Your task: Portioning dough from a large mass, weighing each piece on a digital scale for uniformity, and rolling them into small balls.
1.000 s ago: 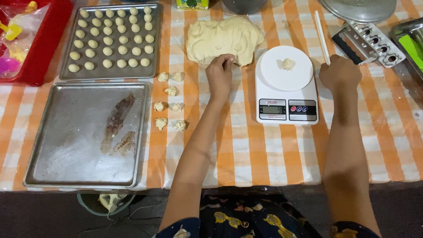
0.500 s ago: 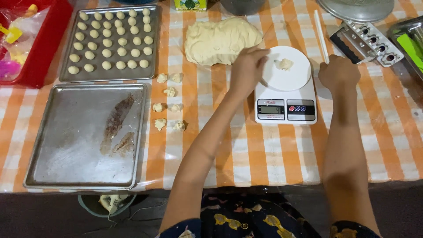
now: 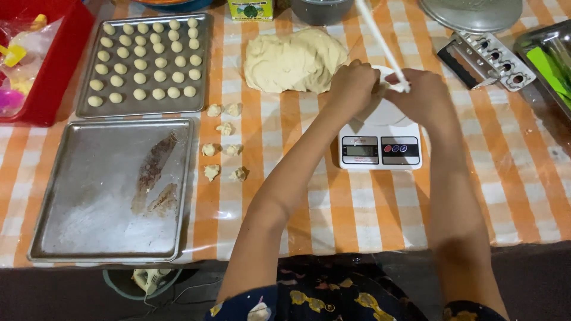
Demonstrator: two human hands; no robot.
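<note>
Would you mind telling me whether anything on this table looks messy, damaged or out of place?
One thing stands out: the lower baking tray carries brown, smeared streaks and a cloudy film, while the upper tray holds neat rows of dough balls. The loose dough pieces lie straight on the striped tablecloth.

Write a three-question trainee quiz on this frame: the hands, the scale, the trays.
1. True or false: both hands meet over the white digital kitchen scale.
2. What does the right hand hold: A) a thin white stick, B) a rolling pin, C) a spoon?
3. Which metal baking tray holds the rows of small dough balls: far or near?

Key:
1. True; the left hand is beside the right.
2. A.
3. The far tray; the near tray holds only brown smears.
</note>
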